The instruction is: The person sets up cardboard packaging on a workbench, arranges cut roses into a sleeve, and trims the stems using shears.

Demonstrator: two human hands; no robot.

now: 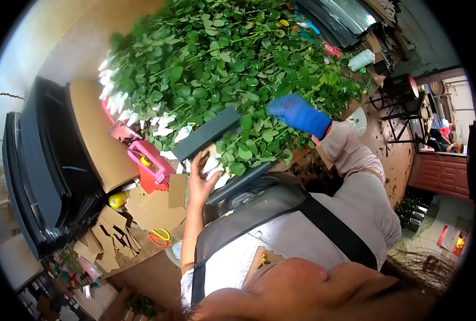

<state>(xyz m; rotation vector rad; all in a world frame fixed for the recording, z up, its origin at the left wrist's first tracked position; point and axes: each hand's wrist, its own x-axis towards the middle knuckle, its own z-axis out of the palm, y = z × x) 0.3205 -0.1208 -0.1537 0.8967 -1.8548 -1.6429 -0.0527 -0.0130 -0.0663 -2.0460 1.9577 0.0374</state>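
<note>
My bare left hand (199, 182) is at the head end of a bunch of leafy roses (254, 142), its thumb and fingers on either side of the white-wrapped heads (211, 163). The bunch lies between a dark ribbed board (206, 134) by my fingertips and a dark padded bar (240, 183) close to my body. My right hand (299, 115), in a blue glove, is over the leaves to the right; blur hides whether its fingers grip a stem. Beyond both hands spreads a large heap of leafy stems (222, 59) with white-wrapped heads (109, 88) at its left edge.
Left of the bench stand black sheets (61, 160) and a cardboard panel (101, 139). A pink holder (151, 163), yellow tape roll (118, 200), cardboard pieces (109, 235) and yellow-handled scissors (159, 238) lie nearer. A stool (401, 88) and a person (446, 140) are far right.
</note>
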